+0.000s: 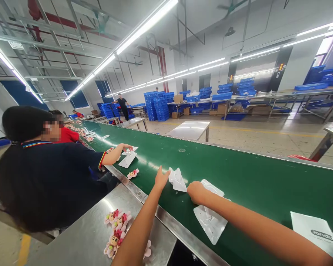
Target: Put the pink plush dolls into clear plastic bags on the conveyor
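A crumpled white plastic pouch [177, 180] lies between my two hands over the green conveyor belt. My left hand [161, 178] is at the pouch's left edge, thumb and forefinger apart, the thumb close to or touching it. My right hand [197, 192] is closed at the pouch's lower right corner, its fingertips partly hidden. Beneath my right wrist and forearm lie more flat white pouches [211, 225] on the belt. Several pink plush doll figures [115, 238] are piled on the metal table to the left of my left forearm, which partly covers them.
A co-worker in a dark shirt [52, 181] sits at left, a hand [127, 147] over a white pouch [127, 159]. One plush figure [133, 173] lies on the green belt [255, 184]. A printed pouch [313, 232] is at right. The belt's metal edge [180, 229] runs beside the metal table [80, 225].
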`<act>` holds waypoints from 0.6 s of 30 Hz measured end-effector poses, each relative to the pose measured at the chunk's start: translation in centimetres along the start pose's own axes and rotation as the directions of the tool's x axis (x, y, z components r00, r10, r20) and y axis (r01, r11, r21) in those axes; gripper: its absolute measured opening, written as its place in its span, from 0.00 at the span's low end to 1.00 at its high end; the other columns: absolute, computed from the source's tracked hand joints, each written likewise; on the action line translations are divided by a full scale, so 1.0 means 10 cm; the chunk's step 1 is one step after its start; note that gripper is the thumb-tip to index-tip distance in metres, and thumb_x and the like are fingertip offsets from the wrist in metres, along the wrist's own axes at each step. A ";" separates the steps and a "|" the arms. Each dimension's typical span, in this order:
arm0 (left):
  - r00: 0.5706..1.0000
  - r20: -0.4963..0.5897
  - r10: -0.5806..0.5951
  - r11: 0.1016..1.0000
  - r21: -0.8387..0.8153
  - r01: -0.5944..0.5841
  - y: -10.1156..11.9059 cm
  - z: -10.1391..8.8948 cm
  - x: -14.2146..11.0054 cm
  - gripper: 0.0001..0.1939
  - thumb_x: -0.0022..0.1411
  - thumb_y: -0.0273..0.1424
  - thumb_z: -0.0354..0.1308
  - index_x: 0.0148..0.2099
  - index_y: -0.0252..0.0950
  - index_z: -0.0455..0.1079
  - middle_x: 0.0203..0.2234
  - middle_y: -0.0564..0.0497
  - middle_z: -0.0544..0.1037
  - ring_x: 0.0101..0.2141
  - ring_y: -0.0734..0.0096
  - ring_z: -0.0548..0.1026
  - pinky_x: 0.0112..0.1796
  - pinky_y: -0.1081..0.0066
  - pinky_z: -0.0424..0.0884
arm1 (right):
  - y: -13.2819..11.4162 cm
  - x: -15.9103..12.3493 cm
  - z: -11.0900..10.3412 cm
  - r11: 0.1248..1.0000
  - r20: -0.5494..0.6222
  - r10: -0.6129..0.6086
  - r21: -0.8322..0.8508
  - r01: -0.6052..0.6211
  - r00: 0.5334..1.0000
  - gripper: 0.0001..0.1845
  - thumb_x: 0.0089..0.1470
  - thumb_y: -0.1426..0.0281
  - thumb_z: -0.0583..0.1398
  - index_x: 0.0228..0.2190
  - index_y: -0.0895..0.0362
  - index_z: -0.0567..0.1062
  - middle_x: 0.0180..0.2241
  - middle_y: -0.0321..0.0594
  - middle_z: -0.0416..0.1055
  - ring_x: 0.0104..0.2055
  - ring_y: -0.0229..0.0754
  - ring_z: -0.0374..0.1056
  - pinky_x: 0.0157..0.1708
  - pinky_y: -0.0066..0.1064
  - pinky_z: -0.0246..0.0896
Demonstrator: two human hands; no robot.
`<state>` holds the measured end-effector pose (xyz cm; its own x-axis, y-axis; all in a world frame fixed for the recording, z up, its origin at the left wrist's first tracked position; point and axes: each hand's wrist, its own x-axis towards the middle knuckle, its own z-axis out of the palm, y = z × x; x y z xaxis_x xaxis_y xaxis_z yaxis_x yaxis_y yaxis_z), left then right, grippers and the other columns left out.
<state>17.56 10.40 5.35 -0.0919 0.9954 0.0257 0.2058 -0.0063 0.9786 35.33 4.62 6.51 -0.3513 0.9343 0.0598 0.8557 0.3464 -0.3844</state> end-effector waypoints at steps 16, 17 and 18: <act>0.921 0.116 0.372 0.918 0.099 -0.384 0.23 -0.75 -0.93 0.19 0.60 0.37 0.49 0.51 0.37 0.68 0.45 0.49 0.74 0.48 0.58 0.68 0.51 0.62 0.60 | -0.70 0.21 -0.49 0.649 -0.116 -0.094 0.746 0.149 0.989 0.20 0.50 0.52 0.54 0.37 0.54 0.69 0.33 0.38 0.69 0.29 0.36 0.65 0.27 0.28 0.62; 0.940 0.129 0.315 0.944 0.061 -0.325 0.22 -0.84 -0.94 0.20 0.59 0.40 0.50 0.49 0.36 0.69 0.42 0.48 0.76 0.45 0.58 0.69 0.48 0.62 0.62 | -0.75 0.23 -0.49 0.740 -0.174 -0.144 0.635 0.223 0.974 0.20 0.49 0.52 0.56 0.37 0.53 0.70 0.33 0.36 0.68 0.30 0.36 0.64 0.28 0.27 0.60; 0.954 0.163 0.252 0.967 0.006 -0.256 0.22 -0.94 -0.97 0.21 0.57 0.41 0.52 0.48 0.34 0.70 0.39 0.47 0.77 0.43 0.57 0.70 0.46 0.62 0.64 | -0.80 0.25 -0.48 0.810 -0.206 -0.206 0.513 0.285 0.957 0.18 0.49 0.53 0.57 0.35 0.53 0.71 0.33 0.35 0.67 0.30 0.36 0.62 0.29 0.27 0.59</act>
<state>9.77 -0.12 9.12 0.1230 0.9636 0.2374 0.2288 -0.2603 0.9380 29.40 4.61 14.16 -0.4344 0.8396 0.3262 0.3977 0.5038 -0.7668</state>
